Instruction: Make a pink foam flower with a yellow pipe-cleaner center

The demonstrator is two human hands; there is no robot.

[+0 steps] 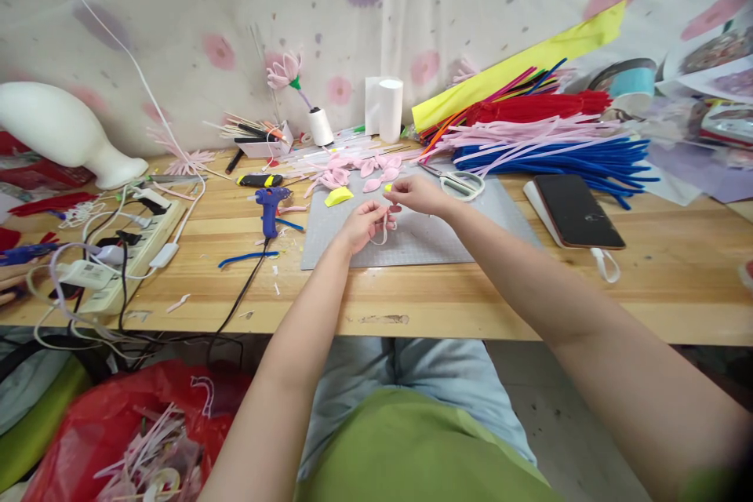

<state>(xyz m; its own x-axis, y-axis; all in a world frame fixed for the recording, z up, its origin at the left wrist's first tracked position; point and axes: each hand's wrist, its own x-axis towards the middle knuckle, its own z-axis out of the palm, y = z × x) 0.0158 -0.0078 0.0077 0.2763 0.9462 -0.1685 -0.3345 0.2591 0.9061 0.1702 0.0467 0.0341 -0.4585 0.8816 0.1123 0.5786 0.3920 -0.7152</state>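
Over the grey cutting mat (329,243), my left hand (363,226) is closed, pinching a thin whitish strip (384,234) that hangs in a loop. Close beside it, my right hand (419,196) is closed too, with a small yellow piece (387,187) at its fingertips. What else lies between the two hands is too small to make out. Just beyond them are several pink fuzzy petals (372,184). A yellow scrap (339,196) rests left of my hands on the mat. Scissors with pale handles (464,187) lie behind my right wrist.
Left of the mat are a blue glue gun (269,208), a yellow-black cutter (259,180) and a power strip (132,251) with tangled cables. Blue pipe cleaners (558,161) are piled back right, near a phone (580,210). A pink flower (285,72) stands in a thread spool (321,127).
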